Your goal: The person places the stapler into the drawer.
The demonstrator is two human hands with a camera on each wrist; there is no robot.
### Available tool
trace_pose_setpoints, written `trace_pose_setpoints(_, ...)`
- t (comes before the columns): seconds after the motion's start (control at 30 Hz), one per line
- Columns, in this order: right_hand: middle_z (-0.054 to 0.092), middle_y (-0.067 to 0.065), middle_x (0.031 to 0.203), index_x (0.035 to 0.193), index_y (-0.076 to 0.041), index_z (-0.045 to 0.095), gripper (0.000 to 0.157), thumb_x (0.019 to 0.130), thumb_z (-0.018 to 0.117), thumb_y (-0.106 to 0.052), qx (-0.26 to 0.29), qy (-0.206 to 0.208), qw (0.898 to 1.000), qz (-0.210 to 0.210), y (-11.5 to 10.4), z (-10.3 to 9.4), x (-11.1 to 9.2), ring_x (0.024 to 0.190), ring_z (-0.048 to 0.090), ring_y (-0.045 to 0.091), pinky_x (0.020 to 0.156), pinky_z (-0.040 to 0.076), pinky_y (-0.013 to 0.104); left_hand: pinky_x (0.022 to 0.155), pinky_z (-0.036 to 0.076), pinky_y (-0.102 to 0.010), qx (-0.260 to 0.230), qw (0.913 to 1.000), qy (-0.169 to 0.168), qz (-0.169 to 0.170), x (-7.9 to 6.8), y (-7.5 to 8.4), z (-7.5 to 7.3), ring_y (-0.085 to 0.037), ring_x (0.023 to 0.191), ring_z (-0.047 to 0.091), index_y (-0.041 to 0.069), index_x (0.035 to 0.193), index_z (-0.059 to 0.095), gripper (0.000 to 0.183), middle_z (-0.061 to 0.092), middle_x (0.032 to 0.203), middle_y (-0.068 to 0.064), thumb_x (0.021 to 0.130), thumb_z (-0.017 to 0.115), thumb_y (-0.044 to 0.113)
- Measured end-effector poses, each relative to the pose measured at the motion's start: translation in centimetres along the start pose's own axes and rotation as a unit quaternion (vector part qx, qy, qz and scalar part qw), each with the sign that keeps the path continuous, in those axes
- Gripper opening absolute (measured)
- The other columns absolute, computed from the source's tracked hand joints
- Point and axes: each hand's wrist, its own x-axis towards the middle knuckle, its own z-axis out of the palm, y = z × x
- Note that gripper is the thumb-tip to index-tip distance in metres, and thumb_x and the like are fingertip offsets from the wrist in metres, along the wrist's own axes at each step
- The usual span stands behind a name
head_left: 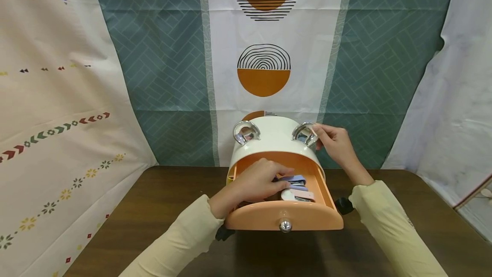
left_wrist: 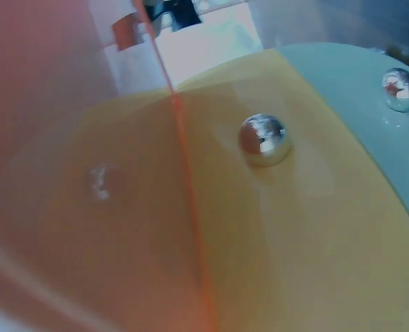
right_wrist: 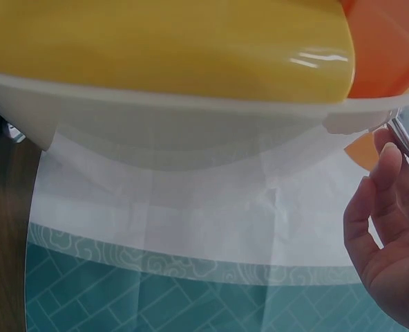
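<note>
A white round-topped drawer box (head_left: pixel 273 134) with two shiny silver ears stands on the table, its orange drawer (head_left: pixel 286 217) pulled out toward me. My left hand (head_left: pixel 257 178) reaches into that drawer, index finger and thumb spread over small items; its other fingers are hidden. Beside the thumb lie a lavender item (head_left: pixel 295 179), a round white item (head_left: pixel 287 194) and a pink flat piece (head_left: pixel 303 194). At the box's right ear (head_left: pixel 303 134), my right hand (head_left: pixel 336 142) pinches the outer edge. The right wrist view also shows that hand (right_wrist: pixel 398 242) with curled fingers at the ear.
The left ear (head_left: pixel 246 132) is free of hands. Below the orange drawer, the left wrist view shows a yellow drawer front (left_wrist: pixel 315 207) and a pale teal one (left_wrist: pixel 343 76), each with a silver knob. Patterned cloth (head_left: pixel 153 54) hangs behind the brown table (head_left: pixel 161 208).
</note>
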Motion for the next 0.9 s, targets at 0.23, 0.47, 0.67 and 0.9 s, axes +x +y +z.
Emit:
trace_pose_setpoints(0.23, 0.054, 0.023, 0.058, 0.094, 0.011, 0.065, 0.023, 0.092, 0.051, -0.007, -0.008, 0.002, 1.000, 0.003, 0.1, 0.0, -0.1, 0.050, 0.052, 0.018, 0.050, 0.040, 0.019, 0.069, 0.046, -0.018, -0.041, 0.9965, 0.072, 0.003, -1.1, 0.1, -1.1, -0.011, 0.088, 0.063, 0.006, 0.116, 0.063, 0.032, 0.065, 0.110, -0.002, 0.086, 0.063, 0.018)
trace_pose_setpoints(0.47, 0.054, 0.023, 0.058, 0.092, 0.012, 0.064, 0.023, 0.092, 0.051, -0.006, -0.006, 0.003, 1.000, 0.000, 0.0, 0.0, 0.0, 0.050, 0.052, 0.017, 0.050, 0.040, 0.018, 0.044, 0.031, -0.020, -0.098, 0.9874, 0.124, -0.001, -2.6, -0.8, -1.8, -0.005, 0.044, 0.038, 0.004, 0.113, 0.064, 0.032, 0.066, 0.108, -0.007, 0.083, 0.065, 0.014)
trace_pose_setpoints(0.67, 0.054, 0.017, 0.056, 0.096, 0.012, 0.064, 0.024, 0.092, 0.051, -0.007, -0.003, 0.001, 1.000, 0.010, 0.0, 0.0, 0.1, 0.049, 0.051, 0.013, 0.051, 0.041, 0.018, 0.043, 0.033, -0.024, -0.126, 0.9781, 0.164, -0.023, -4.8, -1.8, -2.7, -0.012, 0.052, 0.048, 0.004, 0.110, 0.066, 0.029, 0.066, 0.105, -0.008, 0.083, 0.066, 0.013)
trace_pose_setpoints(0.9, 0.054, 0.018, 0.056, 0.096, 0.013, 0.064, 0.025, 0.093, 0.050, -0.008, 0.001, 0.000, 1.000, 0.011, 0.1, 0.1, 0.1, 0.050, 0.052, 0.017, 0.051, 0.041, 0.017, 0.077, 0.050, -0.034, -0.137, 0.9544, 0.263, -0.035, -8.0, -1.4, -3.1, -0.011, 0.088, 0.063, 0.003, 0.101, 0.069, 0.024, 0.069, 0.096, -0.005, 0.079, 0.070, 0.011)
